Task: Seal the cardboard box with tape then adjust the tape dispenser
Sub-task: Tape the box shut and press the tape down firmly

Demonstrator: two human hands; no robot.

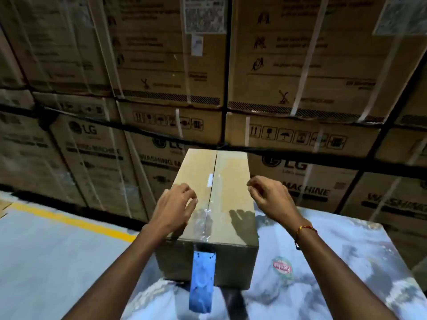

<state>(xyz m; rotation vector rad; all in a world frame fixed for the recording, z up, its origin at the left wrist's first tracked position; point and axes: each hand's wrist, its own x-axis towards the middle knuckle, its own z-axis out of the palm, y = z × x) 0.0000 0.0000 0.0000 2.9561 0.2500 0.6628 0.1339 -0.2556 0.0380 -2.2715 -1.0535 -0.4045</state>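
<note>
Head view only. Box (208, 204) sat on a marbled worktop (335, 262), long way pointing off toward stacked cartons (161, 77). Flaps shut, seam running down the middle. Clear tape (203, 221) wrinkled over the near end of the seam, plus a loose tail (201, 282) hanging down the front face, looking blue and flopping past the worktop edge. Further along the seam, hard to tell how far the tape went, just a shiny patch about midway.

Left hand (174, 207) rested on the left flap near the edge, fingers (188, 192) curled and slightly apart, holding nothing. Right hand (268, 195) hovered off the right edge, not touching as far as could be told, fingers loosely bent, also empty. Thread band (306, 228) on that wrist. No dispenser anywhere in shot.

Looked like the smoothing-down step, honestly. To do it well: needed a flat palm run from the middle of the seam outward, pushing the bubbles out of that crinkled bit, other hand bracing the box against sliding. Then that tail pressed flat onto the front face instead of left dangling, or trimmed. Wrinkles left in probably meant a weak seal.
</note>
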